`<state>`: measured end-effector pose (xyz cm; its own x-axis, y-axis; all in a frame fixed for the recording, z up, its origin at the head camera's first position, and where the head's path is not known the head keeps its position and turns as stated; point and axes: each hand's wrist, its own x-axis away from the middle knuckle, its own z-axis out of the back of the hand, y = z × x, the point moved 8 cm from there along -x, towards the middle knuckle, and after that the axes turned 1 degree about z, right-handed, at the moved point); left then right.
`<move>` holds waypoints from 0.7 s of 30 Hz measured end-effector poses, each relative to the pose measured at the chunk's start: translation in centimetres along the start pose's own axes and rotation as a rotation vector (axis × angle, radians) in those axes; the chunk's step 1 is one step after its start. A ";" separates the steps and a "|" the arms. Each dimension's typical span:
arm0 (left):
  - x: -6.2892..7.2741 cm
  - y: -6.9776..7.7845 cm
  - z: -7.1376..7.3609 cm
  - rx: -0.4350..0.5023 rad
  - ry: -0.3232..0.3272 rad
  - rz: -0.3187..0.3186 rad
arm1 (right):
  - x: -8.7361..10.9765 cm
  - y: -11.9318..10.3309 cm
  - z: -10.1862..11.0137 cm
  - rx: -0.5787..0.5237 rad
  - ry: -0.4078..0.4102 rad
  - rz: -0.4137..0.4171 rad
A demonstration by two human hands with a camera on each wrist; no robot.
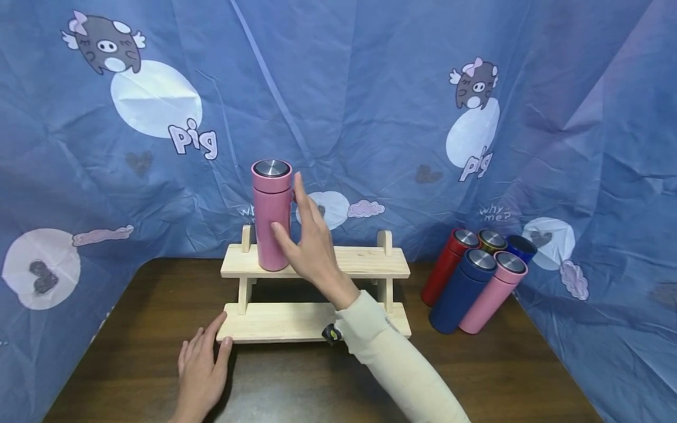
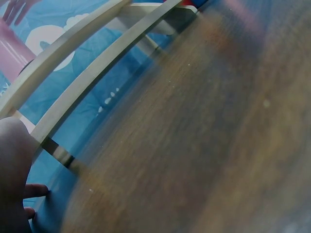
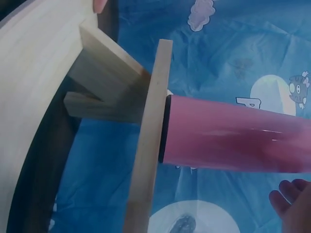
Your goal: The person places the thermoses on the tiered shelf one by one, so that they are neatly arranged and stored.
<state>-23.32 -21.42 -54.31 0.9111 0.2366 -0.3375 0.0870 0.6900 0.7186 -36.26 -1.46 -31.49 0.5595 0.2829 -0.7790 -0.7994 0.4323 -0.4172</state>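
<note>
upright, the shelved pink bottle (image 1: 264,217) stands just beside the right hand (image 1: 313,248).

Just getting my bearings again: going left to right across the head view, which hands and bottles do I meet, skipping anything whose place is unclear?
Left hand → pink bottle on the wooden stand → right hand → red bottle → dark blue bottle → other pink bottle.
</note>
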 end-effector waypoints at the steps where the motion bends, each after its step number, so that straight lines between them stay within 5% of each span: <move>1: 0.0 0.0 0.0 0.002 0.000 0.000 | 0.2 -0.1 0.2 0.007 0.001 0.014; 21: 0.0 -0.2 -0.2 -0.011 -0.009 0.009 | 5.2 -0.7 4.2 -0.011 0.051 0.067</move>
<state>-23.44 -21.44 -54.52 0.9154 0.2365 -0.3258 0.0748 0.6952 0.7149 -31.87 3.30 -33.32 0.4928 0.2669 -0.8282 -0.8373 0.4043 -0.3680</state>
